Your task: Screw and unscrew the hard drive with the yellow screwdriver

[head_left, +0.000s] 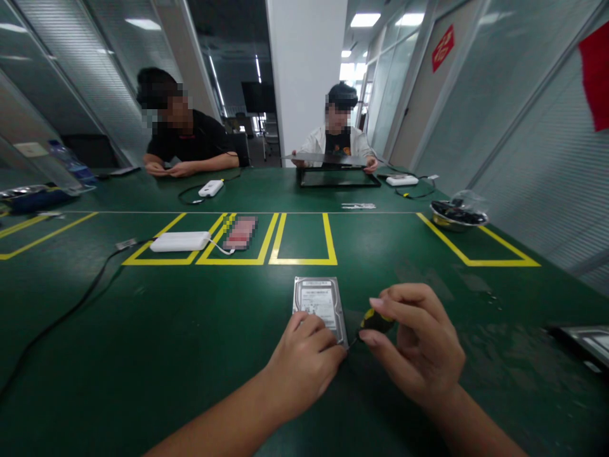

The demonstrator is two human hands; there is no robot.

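Note:
A silver hard drive [320, 298] with a white label lies on the green table, near its middle. My left hand [307, 358] rests over the drive's near end, its fingers bent around that end and hiding it. Between the thumb and fingers of my right hand [419, 339] is a short screwdriver [375, 322] with a black and yellow handle. Its thin shaft slants down to the left, and the tip is at the drive's near right corner. Whether it sits in a screw is too small to tell.
Beyond the drive, yellow tape outlines mark the green table [228, 330]. A white power bank [179, 241] and a phone [241, 233] lie at left. A bowl [457, 216] stands back right, another drive [590, 343] at the right edge. Two people sit opposite, one holding a dark panel [328, 160].

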